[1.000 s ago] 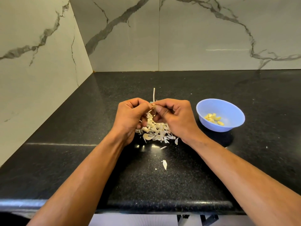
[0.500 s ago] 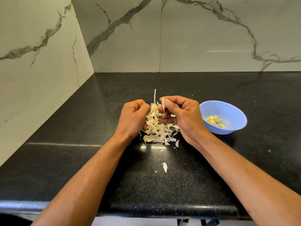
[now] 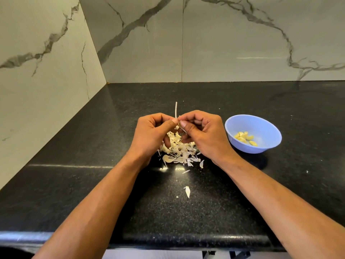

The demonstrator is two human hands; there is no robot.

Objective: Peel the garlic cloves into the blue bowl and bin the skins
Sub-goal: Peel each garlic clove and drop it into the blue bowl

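Since half a second earlier, both hands had come back together over the heap of pale papery garlic skins point(image 3: 179, 150) on the black speckled stone countertop point(image 3: 205, 212). My left hand point(image 3: 152, 136) and right hand point(image 3: 202, 134) met thumb to thumb, fingers curled, both pinching one small garlic clove point(image 3: 180, 124) that was mostly hidden between them. A thin white garlic stem point(image 3: 176, 109) stood up just behind my thumbs. The round blue plastic bowl point(image 3: 265, 146) sat near my right hand, holding a few peeled yellowish cloves point(image 3: 244, 138). One stray skin flake point(image 3: 187, 191) lay apart, nearer me
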